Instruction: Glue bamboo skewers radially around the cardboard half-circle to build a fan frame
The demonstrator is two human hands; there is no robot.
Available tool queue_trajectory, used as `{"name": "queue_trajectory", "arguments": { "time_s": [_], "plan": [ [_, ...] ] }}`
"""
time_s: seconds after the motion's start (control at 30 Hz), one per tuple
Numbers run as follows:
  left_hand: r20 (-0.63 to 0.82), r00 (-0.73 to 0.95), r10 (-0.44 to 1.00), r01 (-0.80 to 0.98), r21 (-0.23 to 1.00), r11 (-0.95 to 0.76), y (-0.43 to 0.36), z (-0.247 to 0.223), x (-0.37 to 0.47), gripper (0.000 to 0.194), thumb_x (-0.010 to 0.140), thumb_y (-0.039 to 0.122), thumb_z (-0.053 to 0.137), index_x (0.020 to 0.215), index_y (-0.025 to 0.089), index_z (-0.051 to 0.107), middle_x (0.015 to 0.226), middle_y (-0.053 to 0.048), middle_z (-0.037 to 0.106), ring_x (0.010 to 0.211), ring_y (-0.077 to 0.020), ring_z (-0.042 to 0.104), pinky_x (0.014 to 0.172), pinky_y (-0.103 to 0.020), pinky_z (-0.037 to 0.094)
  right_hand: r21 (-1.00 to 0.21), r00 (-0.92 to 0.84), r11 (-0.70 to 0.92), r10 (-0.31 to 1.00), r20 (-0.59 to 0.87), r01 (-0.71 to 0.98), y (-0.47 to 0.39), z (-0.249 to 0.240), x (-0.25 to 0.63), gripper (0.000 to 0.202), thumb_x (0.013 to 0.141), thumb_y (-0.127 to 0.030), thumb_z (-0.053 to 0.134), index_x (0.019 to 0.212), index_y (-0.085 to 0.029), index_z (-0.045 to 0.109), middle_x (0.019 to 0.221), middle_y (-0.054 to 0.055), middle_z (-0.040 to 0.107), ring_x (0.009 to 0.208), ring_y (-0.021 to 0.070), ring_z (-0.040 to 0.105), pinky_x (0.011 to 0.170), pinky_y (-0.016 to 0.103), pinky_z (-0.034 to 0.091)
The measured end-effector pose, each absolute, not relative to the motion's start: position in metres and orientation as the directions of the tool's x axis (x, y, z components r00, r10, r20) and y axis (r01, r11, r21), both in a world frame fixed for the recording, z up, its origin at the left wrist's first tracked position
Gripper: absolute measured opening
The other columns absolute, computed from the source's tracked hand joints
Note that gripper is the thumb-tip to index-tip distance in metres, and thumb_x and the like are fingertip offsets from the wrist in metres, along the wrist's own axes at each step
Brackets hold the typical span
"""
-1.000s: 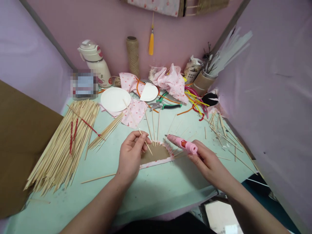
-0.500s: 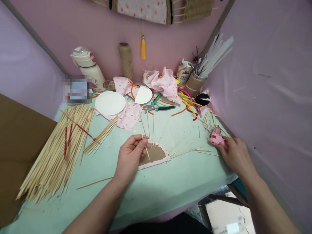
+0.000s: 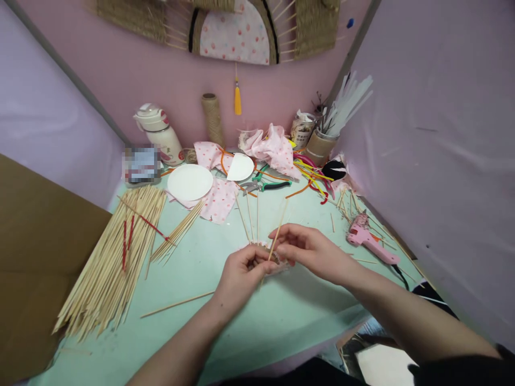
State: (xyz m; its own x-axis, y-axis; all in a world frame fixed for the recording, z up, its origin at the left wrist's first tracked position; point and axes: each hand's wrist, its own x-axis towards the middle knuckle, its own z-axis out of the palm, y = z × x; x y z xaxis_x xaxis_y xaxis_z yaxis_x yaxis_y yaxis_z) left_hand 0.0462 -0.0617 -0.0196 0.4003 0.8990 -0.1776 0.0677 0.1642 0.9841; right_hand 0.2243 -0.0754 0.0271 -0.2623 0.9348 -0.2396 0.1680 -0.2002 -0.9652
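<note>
A thin wooden stick [image 3: 279, 225] stands slanted between my two hands. My left hand [image 3: 244, 268] pinches its lower part with thumb and fingers, over the small half-round cardboard piece [image 3: 263, 245] edged with dotted cloth, which both hands largely cover. Around the stick, higher up, the fingertips of my right hand [image 3: 308, 249] are closed. Several sticks [image 3: 249, 217] fan out from the piece's far edge. The pink glue gun [image 3: 368, 239] lies on the table to the right of my right hand, untouched.
A big pile of sticks [image 3: 116, 257] covers the left side, with a smaller bundle [image 3: 177, 233] beside it. Behind are white discs [image 3: 190, 183], dotted cloth [image 3: 277, 150], green-handled pliers [image 3: 276, 186], a twine roll [image 3: 212, 120] and a bottle [image 3: 163, 136]. Cardboard [image 3: 44, 257] stands left.
My right hand has let go of the glue gun and moved left to the stick. The stick in my left hand now stands more upright, leaning right. The view has shifted.
</note>
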Motion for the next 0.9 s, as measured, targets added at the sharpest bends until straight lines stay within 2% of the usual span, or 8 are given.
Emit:
{"name": "queue_trajectory", "arguments": {
  "time_s": [0.1,0.2,0.3,0.4,0.47,0.53,0.63,0.9],
  "plan": [
    [-0.168,0.385,0.907,0.104,0.985,0.138,-0.062,-0.020,0.045,0.007,0.073,0.023,0.068,0.069,0.018,0.066,0.064,0.004,0.061,0.058,-0.0092,0.050,0.057,-0.021,0.040,-0.972,-0.254,-0.227,0.939,-0.233,0.055,-0.056,0.019,0.220,0.028,0.079,-0.044,0.069,0.080,-0.017,0.059,0.064,-0.003,0.060,0.056,0.0087,0.055,0.055,0.022,0.046],
    [-0.123,0.333,0.935,0.159,0.985,0.072,-0.061,-0.019,0.040,0.014,0.083,0.030,0.062,0.081,0.018,0.069,0.072,0.002,0.067,0.061,-0.0111,0.054,0.059,-0.023,0.043,-0.977,-0.118,-0.210,0.970,-0.212,0.024,-0.029,0.015,0.233,0.025,0.075,-0.036,0.075,0.078,-0.017,0.060,0.062,-0.004,0.061,0.054,0.0069,0.056,0.053,0.019,0.046],
    [0.092,0.275,0.957,0.315,0.932,-0.180,-0.062,-0.020,0.036,0.019,0.092,0.030,0.054,0.088,0.018,0.068,0.077,-0.001,0.069,0.068,-0.0135,0.059,0.063,-0.025,0.046,-0.961,0.045,-0.277,0.960,-0.276,0.017,0.001,0.011,0.246,0.019,0.076,-0.023,0.076,0.077,-0.017,0.058,0.063,-0.002,0.065,0.051,0.0063,0.057,0.050,0.017,0.048],
    [0.434,0.387,0.814,0.457,0.677,-0.577,-0.066,-0.025,0.037,0.020,0.094,0.018,0.048,0.085,0.016,0.066,0.078,-0.005,0.068,0.072,-0.0161,0.060,0.069,-0.028,0.048,-0.928,0.088,-0.368,0.928,-0.362,0.062,0.021,0.004,0.249,0.017,0.080,-0.016,0.073,0.073,-0.017,0.057,0.060,0.000,0.067,0.049,0.0070,0.059,0.049,0.016,0.050],
    [0.534,0.495,0.685,0.495,0.475,-0.728,-0.072,-0.029,0.041,0.022,0.093,0.015,0.048,0.079,0.015,0.065,0.074,-0.006,0.065,0.071,-0.0180,0.059,0.067,-0.030,0.048,-0.907,0.071,-0.410,0.912,-0.405,0.095,0.028,-0.003,0.246,0.020,0.082,-0.014,0.071,0.071,-0.017,0.055,0.058,0.001,0.066,0.048,0.0076,0.061,0.047,0.016,0.051],
    [0.541,0.565,0.624,0.523,0.349,-0.777,-0.080,-0.034,0.046,0.023,0.092,0.014,0.050,0.075,0.015,0.064,0.069,-0.006,0.063,0.066,-0.0188,0.058,0.061,-0.031,0.047,-0.887,0.053,-0.446,0.895,-0.443,0.121,0.029,-0.011,0.241,0.022,0.085,-0.012,0.068,0.069,-0.017,0.054,0.055,0.001,0.066,0.047,0.0083,0.062,0.046,0.016,0.052],
    [0.526,0.610,0.592,0.538,0.273,-0.797,-0.090,-0.038,0.051,0.019,0.091,0.014,0.050,0.082,0.012,0.067,0.069,-0.006,0.064,0.062,-0.0201,0.059,0.055,-0.032,0.047,-0.860,0.039,-0.487,0.872,-0.488,0.150,0.029,-0.020,0.237,0.024,0.086,-0.011,0.068,0.069,-0.017,0.052,0.053,0.002,0.067,0.044,0.0088,0.062,0.045,0.016,0.053],
    [0.450,0.622,0.641,0.566,0.307,-0.765,-0.094,-0.044,0.051,0.016,0.091,0.015,0.051,0.088,0.012,0.066,0.080,-0.009,0.069,0.068,-0.0227,0.065,0.059,-0.035,0.056,-0.846,0.033,-0.502,0.862,-0.505,0.177,0.030,-0.028,0.235,0.027,0.082,-0.015,0.074,0.070,-0.018,0.050,0.053,0.002,0.068,0.044,0.0096,0.063,0.046,0.017,0.056]
  ]
}}
